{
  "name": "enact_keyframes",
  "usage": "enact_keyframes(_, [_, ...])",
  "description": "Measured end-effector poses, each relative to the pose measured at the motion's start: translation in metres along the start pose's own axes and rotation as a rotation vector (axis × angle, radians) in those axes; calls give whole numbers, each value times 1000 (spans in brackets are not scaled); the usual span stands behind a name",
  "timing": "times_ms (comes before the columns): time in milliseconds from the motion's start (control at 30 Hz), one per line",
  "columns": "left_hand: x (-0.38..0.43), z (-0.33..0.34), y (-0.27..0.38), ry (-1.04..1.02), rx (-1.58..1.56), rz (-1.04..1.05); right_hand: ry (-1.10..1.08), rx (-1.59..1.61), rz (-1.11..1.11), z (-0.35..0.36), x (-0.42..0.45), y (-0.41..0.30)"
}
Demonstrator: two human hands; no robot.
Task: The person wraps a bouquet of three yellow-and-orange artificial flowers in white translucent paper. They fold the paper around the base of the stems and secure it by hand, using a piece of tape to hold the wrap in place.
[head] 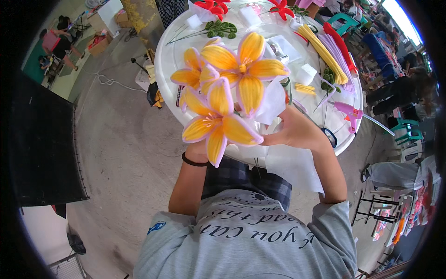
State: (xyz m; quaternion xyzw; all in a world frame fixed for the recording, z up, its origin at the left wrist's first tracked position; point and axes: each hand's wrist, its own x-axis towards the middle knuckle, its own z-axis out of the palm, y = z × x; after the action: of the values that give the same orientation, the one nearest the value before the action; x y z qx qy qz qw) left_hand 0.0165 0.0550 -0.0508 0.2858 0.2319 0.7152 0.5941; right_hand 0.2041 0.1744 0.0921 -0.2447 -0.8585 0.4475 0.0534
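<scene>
Large yellow-orange pipe-cleaner flowers (pixel 243 68) with pale purple edges form a bunch above the near edge of the round white table (pixel 165 75). My left hand (pixel 199 150) is mostly hidden beneath the lowest bloom, a black band on its wrist; its fingers do not show. On the bunch's other side, my right hand (pixel 292 129) holds white wrapping paper (pixel 273 103) between thumb and fingers. More white sheet (pixel 292 167) hangs over the table edge below that hand. The flower stems are largely hidden.
Yellow pipe cleaners (pixel 324 54), purple ones (pixel 339 55), a pink glue gun (pixel 351 113), dark-handled scissors (pixel 329 136), white foam cubes (pixel 306 74), green curled leaves (pixel 222 29) and red flowers (pixel 281 9) lie on the table. A concrete pillar (pixel 143 21) stands beyond. Other people are around.
</scene>
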Motion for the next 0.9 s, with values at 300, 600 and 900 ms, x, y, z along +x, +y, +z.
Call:
enact_keyframes(300, [-16, 12, 16, 81, 417, -56, 62, -28, -13, 13, 15, -27])
enact_keyframes(600, [-82, -10, 35, 173, -76, -185, -16, -274, -177, 5, 14, -46])
enact_keyframes(900, [-108, -45, 32, 495, -313, 45, -276, -644, -410, -16, 52, -54])
